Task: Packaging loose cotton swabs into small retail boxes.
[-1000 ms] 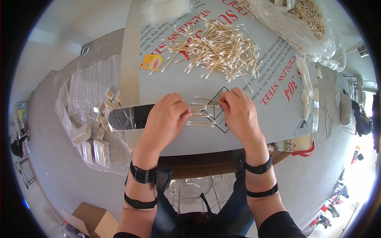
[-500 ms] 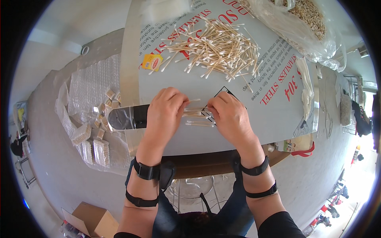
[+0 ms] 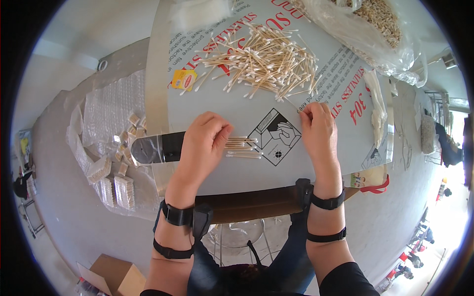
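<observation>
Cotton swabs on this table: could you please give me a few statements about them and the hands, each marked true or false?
1. The left hand rests on a small aligned bundle of swabs. True.
2. The right hand grips a pair of scissors. False: its fingertips touch a loose swab at the edge of the swab pile.
3. The pile lies beyond both hands. True.
4. A clear bag lies at the person's left. False: far right.
</observation>
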A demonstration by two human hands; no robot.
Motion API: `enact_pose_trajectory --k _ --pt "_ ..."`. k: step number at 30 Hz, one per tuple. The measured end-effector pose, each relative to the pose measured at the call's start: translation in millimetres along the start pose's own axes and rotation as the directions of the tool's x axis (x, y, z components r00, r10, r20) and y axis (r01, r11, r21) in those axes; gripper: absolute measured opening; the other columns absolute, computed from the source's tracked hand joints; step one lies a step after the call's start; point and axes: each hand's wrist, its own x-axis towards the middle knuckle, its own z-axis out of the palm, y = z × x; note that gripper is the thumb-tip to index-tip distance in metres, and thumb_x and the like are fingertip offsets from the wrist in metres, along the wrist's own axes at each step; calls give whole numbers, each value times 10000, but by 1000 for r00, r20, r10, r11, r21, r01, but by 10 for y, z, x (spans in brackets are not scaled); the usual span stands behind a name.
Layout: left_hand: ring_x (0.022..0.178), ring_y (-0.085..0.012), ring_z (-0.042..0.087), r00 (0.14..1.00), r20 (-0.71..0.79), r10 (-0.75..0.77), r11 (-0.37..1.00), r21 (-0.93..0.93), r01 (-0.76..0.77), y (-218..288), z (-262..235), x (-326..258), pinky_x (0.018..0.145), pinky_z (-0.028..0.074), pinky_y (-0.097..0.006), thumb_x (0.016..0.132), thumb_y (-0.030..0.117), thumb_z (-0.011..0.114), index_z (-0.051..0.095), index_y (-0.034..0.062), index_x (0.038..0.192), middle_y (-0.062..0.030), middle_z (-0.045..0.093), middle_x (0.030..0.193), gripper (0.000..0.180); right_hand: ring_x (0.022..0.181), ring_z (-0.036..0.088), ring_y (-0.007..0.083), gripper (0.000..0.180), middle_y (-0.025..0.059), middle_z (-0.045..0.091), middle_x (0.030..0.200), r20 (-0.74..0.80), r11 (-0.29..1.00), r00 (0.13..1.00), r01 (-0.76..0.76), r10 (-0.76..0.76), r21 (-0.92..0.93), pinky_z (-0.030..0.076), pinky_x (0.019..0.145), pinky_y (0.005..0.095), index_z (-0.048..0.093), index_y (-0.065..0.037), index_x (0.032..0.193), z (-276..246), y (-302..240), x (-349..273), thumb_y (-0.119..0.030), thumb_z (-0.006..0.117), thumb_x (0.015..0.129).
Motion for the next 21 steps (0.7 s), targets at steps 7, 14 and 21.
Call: enact_pose_trajectory --k 7,14,21 --pt "825 -229 623 988 -133 -82 995 -74 72 -41 5 -4 751 499 -310 1001 52 596 657 -3 1023 -114 639 965 86 865 627 355 47 111 605 925 130 948 958 222 -256 228 512 733 457 617 -59 897 161 -348 -218 -49 657 873" --pt "813 -297 649 981 -193 26 1000 1 -26 -41 45 23 724 525 -354 973 -15 574 644 -12 1038 -139 658 974 96 952 617 330 189 112 626 995 -4 896 938 334 -348 293 528 821 430 683 -75 1002 210 -620 -286 11 675 834" --pt "875 -273 654 994 -104 -22 1000 9 23 -51 -7 7 794 520 -337 1003 22 558 649 -8 1068 -137 667 962 116 999 618 314 316 94 666 1102 -110 905 906 417 -408 80 535 854 400 720 -59 1096 164 -331 -57 37 723 795"
